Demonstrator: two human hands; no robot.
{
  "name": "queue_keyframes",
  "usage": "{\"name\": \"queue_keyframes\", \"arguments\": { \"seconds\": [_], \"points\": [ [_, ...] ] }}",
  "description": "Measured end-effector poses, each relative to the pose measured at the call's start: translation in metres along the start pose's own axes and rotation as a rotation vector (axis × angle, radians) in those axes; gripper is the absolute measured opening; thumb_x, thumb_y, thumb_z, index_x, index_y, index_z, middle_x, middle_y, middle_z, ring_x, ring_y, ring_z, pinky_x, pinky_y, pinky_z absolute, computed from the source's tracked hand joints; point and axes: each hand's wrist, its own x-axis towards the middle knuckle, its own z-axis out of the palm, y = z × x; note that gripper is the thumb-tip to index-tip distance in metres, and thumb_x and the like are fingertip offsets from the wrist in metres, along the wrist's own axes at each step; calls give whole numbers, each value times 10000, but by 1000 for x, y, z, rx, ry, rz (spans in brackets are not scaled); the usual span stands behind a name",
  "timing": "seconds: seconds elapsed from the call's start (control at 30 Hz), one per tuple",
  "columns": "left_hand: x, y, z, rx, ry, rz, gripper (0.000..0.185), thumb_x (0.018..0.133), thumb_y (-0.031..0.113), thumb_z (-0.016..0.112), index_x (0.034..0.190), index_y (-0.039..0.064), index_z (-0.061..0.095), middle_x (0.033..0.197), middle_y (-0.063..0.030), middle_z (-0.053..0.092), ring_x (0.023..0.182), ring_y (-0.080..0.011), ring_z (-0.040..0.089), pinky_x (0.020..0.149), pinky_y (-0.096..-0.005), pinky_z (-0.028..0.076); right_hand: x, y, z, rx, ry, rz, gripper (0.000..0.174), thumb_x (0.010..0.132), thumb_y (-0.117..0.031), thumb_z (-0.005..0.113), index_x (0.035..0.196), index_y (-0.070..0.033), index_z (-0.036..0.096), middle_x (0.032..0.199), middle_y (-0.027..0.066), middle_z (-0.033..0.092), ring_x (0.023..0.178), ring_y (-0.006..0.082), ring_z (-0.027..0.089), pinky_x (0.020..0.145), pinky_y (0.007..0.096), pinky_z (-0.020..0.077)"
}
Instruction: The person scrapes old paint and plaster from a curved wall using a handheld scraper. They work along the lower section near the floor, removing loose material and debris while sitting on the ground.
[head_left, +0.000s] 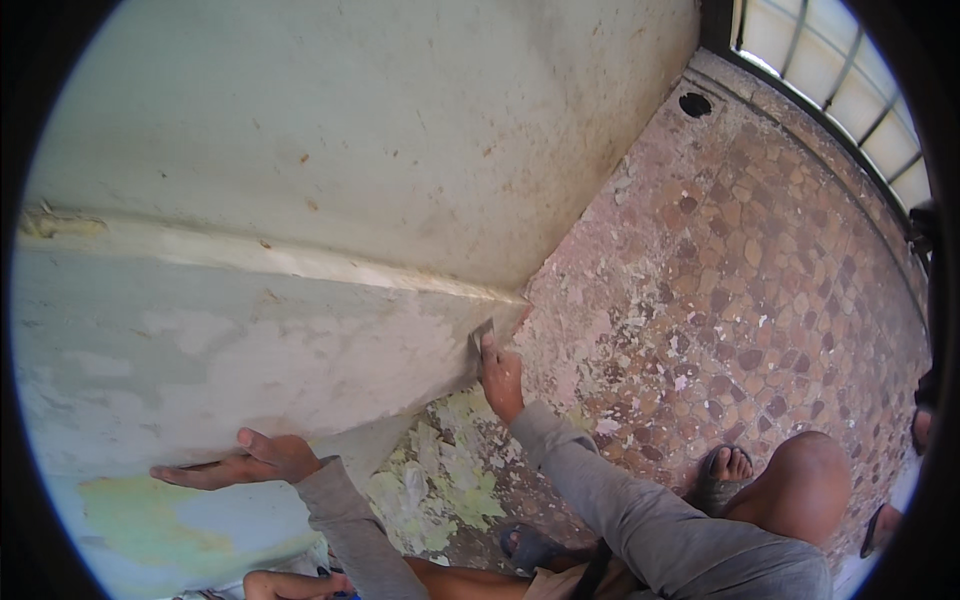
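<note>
My right hand (502, 377) grips a flat metal scraper (481, 337), its blade against the low end of a wall pier (300, 352), close to the floor. The pier's face has pale, patchy areas among grey-green paint. My left hand (251, 459) holds nothing; its thumb is apart and its fingers lie along the pier's edge. Beneath that hand, the adjoining wall face (150, 517) shows yellow-green and pale blue patches. Flakes of yellow-green paint (450, 472) lie in a heap on the floor, between my two forearms.
Paint chips and dust cover part of the stone-patterned floor (750, 300). A dark round hole (694, 105) is near the far corner, beside a barred gate (832, 82). Another person's sandalled foot (883, 525) shows at right, and someone's limb (296, 585) at lower left.
</note>
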Motion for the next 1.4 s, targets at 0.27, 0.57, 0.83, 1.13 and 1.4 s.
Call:
{"name": "queue_keyframes", "arguments": {
  "seconds": [0.27,0.57,0.83,1.13,1.4],
  "points": [
    [-3,-2,2,-79,-14,-27,976,1018,615,523,1656,31,71,1664,-248,157,1496,-414,312,1203,-549,345,-4,-17,2,16,53,-75,727,1063,-573,531,631,12,538,572,27,484,573,126,456,531,366,384],
    [-1,-4,1,41,-5,0,947,1021,589,508,1651,15,94,1652,-254,184,1485,-425,324,1209,-545,336,-10,-6,-3,-153,2,22,758,1047,-591,551,640,48,543,554,56,450,579,117,426,527,395,365],
    [-2,-5,1,24,18,-5,982,1005,635,496,1653,15,97,1642,-272,190,1479,-429,328,1201,-558,345,-14,-20,4,-261,14,-48,749,1062,-577,538,617,25,503,545,13,408,561,112,397,503,395,345],
    [1,-4,2,78,36,41,955,1010,610,510,1644,5,131,1646,-270,189,1484,-421,321,1209,-549,332,-24,-53,11,-154,46,-137,686,1068,-514,554,733,85,560,554,146,439,548,155,420,537,426,384],
    [-3,-7,-1,23,11,33,922,1005,575,538,1636,21,158,1608,-265,218,1450,-436,340,1193,-566,350,-35,-40,12,-214,-15,-6,689,1085,-500,533,678,56,535,542,70,427,545,128,432,512,396,370]
  ]
}}
